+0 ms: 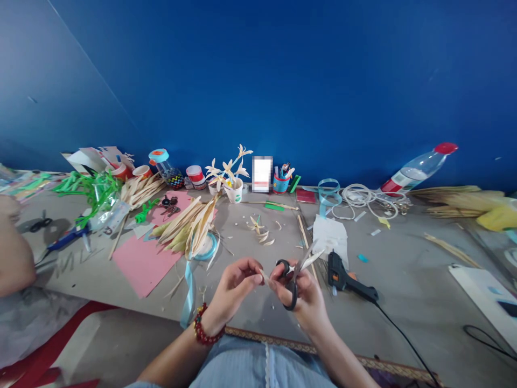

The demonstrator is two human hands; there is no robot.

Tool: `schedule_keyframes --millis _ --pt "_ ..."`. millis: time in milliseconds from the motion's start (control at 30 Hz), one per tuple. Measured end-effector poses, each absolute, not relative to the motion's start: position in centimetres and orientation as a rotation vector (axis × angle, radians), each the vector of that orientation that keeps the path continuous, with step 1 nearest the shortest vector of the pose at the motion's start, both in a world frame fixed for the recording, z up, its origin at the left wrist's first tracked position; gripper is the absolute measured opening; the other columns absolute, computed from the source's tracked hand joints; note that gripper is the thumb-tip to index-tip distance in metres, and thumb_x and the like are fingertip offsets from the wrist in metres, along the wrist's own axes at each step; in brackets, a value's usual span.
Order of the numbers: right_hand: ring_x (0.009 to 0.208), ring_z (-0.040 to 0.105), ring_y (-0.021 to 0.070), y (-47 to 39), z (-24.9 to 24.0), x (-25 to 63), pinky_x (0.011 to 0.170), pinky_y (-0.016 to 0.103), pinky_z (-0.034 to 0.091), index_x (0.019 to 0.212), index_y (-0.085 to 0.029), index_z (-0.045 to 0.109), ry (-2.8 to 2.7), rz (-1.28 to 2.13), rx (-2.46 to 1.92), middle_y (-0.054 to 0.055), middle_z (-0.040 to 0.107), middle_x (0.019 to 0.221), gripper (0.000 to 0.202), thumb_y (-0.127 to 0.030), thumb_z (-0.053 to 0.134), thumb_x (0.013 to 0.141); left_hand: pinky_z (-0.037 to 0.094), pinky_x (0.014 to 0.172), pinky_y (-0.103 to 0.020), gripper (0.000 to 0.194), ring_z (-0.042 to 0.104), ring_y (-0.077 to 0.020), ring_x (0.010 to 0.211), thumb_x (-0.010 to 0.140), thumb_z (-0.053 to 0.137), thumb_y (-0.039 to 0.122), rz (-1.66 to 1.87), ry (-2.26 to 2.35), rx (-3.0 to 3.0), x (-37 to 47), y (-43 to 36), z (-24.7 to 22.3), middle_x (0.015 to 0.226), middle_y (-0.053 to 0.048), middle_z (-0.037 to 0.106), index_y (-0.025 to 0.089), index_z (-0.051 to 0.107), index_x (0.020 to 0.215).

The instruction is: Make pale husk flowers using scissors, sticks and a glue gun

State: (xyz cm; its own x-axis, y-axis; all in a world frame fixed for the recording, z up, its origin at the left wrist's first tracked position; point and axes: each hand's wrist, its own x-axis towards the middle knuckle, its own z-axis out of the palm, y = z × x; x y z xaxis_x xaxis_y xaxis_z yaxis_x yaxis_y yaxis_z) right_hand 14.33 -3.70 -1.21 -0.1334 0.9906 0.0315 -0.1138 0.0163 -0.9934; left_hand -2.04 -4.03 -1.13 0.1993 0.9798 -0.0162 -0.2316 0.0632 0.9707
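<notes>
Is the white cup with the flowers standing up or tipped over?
Standing up. The white cup sits base-down on the table, with pale flowers rising from its top.

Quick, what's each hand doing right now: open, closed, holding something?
Left hand: closed, pinching a small pale piece.
Right hand: closed, holding scissors by the handles.

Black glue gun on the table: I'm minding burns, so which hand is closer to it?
Right: the right hand is just left of the glue gun, not touching it; the left hand is farther off, beyond the right one.
</notes>
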Motion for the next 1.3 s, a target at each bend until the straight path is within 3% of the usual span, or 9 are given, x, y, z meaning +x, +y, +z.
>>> schedule_keyframes --millis 333,500,667,767,933,1133,1300 --pt "0.063 0.056 0.0158 -2.8 -3.5 16.0 0.058 0.026 0.046 0.083 -0.020 0.060 -1.477 1.226 -1.165 0.001 0.061 0.074 0.013 -0.029 0.068 0.078 0.040 0.068 -0.023 0.007 0.055 -0.0140 0.071 0.080 0.059 0.016 0.769 1.034 1.550 -3.9 -2.9 -1.0 0.073 -0.001 0.062 0.015 0.063 0.074" --pt "0.058 0.062 0.0199 -1.4 -5.3 18.5 0.055 0.028 0.044 0.091 -0.020 0.061 -1.852 0.873 -1.589 0.002 0.068 0.070 0.019 -0.035 0.065 0.079 0.037 0.060 -0.021 0.013 0.052 -0.0126 0.066 0.084 0.060 0.026 0.842 1.176 1.400 -4.0 -3.0 -1.3 0.071 -0.001 0.060 0.015 0.063 0.077" --pt "0.089 0.069 0.0263 -1.9 -4.8 18.9 0.065 0.029 0.046 0.103 -0.023 0.063 -2.309 0.431 -1.910 0.007 0.071 0.099 0.023 -0.024 0.064 0.080 0.036 0.059 -0.020 0.018 0.049 -0.0113 0.064 0.084 0.064 0.033 0.939 1.203 1.226 -3.9 -2.8 -1.7 0.071 0.000 0.059 0.015 0.064 0.083" --pt "0.095 0.067 0.0266 -2.2 -4.0 18.3 0.070 0.030 0.047 0.105 -0.023 0.063 -2.482 0.339 -1.906 0.008 0.069 0.106 0.025 -0.023 0.066 0.080 0.036 0.059 -0.020 0.019 0.049 -0.0111 0.064 0.084 0.065 0.034 0.971 1.184 1.199 -3.7 -2.8 -1.8 0.070 0.000 0.058 0.015 0.065 0.083" --pt "0.095 0.067 0.0285 -1.9 -3.2 17.7 0.071 0.032 0.047 0.104 -0.021 0.064 -2.643 0.248 -1.869 0.011 0.067 0.106 0.027 -0.027 0.071 0.079 0.037 0.060 -0.020 0.016 0.049 -0.0108 0.064 0.083 0.065 0.031 1.023 1.161 1.147 -3.2 -2.9 -1.6 0.069 0.001 0.057 0.015 0.064 0.080" --pt "0.083 0.070 0.0278 -2.0 -2.5 17.3 0.059 0.029 0.044 0.104 -0.020 0.060 -2.674 0.229 -1.940 0.010 0.068 0.096 0.031 -0.027 0.074 0.076 0.040 0.063 -0.021 0.017 0.050 -0.0109 0.064 0.083 0.065 0.030 1.072 1.088 1.072 -2.9 -3.1 -1.7 0.069 0.000 0.059 0.015 0.063 0.078" --pt "0.082 0.070 0.0244 -2.1 -3.0 17.7 0.057 0.027 0.040 0.105 -0.023 0.059 -2.673 0.274 -1.875 0.008 0.065 0.111 0.033 -0.022 0.072 0.075 0.041 0.063 -0.022 0.016 0.051 -0.0114 0.065 0.080 0.068 0.029 1.082 1.067 1.018 -2.4 -3.2 -1.8 0.069 -0.001 0.060 0.015 0.064 0.077"
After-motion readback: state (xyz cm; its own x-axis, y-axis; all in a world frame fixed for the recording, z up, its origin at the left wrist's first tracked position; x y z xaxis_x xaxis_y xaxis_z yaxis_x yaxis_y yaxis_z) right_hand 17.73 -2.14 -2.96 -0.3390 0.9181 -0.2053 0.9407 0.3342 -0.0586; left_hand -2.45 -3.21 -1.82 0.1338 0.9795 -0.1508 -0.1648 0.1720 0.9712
